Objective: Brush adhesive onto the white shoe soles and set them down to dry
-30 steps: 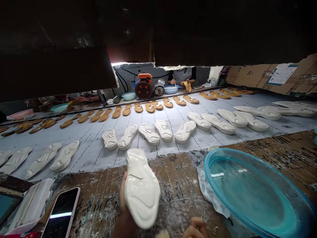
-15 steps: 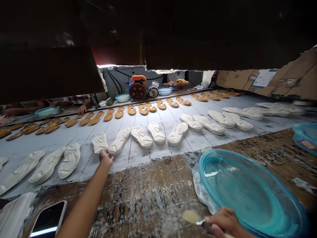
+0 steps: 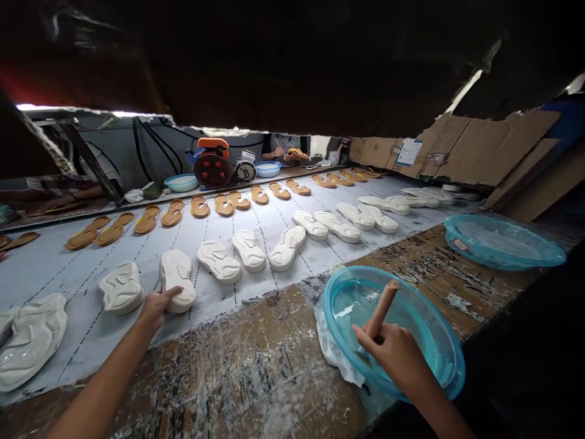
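White soles lie in a loose row on the marked white surface (image 3: 256, 299). My left hand (image 3: 158, 305) is at one white sole (image 3: 176, 277), its fingers on the heel end. Another white sole (image 3: 121, 288) lies just left of that hand. Over the near turquoise basin (image 3: 329, 305), my right hand (image 3: 388, 344) is closed round a brush by its wooden handle (image 3: 382, 308), which points up. The bristle end is down inside the basin, mostly hidden behind the hand. The basin holds a translucent liquid.
Tan soles (image 3: 200, 206) line the far side. Beyond them stand a machine with an orange cover (image 3: 213, 146), blue bowls and a person (image 3: 286, 149) handling a tan piece. A second turquoise basin (image 3: 503, 241) is at right, cardboard (image 3: 484, 146) behind it. Dark sheeting hangs overhead.
The view has swung right. My right hand has moved from the table's front edge to over the basin, brush handle now up. My left hand has shifted onto a neighbouring sole, which now stands straighter.
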The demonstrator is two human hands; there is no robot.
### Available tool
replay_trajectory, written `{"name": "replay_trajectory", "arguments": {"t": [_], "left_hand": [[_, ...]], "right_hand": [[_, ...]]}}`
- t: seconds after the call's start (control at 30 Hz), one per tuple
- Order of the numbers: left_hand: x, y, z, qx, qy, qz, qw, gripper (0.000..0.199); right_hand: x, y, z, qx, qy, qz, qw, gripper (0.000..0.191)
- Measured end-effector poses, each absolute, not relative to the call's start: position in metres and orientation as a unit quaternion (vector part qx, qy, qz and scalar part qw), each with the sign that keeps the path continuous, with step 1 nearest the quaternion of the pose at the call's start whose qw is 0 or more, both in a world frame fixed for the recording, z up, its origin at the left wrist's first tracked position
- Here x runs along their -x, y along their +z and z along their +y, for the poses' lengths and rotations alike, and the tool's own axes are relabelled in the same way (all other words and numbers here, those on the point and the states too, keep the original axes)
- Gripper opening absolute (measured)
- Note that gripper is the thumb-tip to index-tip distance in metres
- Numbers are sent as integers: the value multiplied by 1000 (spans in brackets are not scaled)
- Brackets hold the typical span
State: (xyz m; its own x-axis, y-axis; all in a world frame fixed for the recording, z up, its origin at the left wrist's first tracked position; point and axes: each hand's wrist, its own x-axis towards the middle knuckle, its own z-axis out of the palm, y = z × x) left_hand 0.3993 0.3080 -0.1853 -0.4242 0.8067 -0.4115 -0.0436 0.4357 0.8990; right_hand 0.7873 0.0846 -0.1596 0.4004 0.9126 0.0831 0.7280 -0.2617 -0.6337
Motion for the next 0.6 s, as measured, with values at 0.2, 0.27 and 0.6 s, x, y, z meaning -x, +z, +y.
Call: {"name": "replay_trajectory", "arguments": {"t": [0.2, 0.27, 0.6], "left_hand": [[-433, -157, 220, -208, 538, 566, 589, 32], [-455, -150, 180, -214, 565, 503, 618, 48], [-529, -146, 83, -143, 371, 396, 828, 39]], "right_hand": [[-785, -145, 77, 789, 131, -470, 373, 44], [-786, -138, 74, 786, 143, -460, 386, 45], [-738, -114, 54, 561, 161, -599, 548, 20]]}}
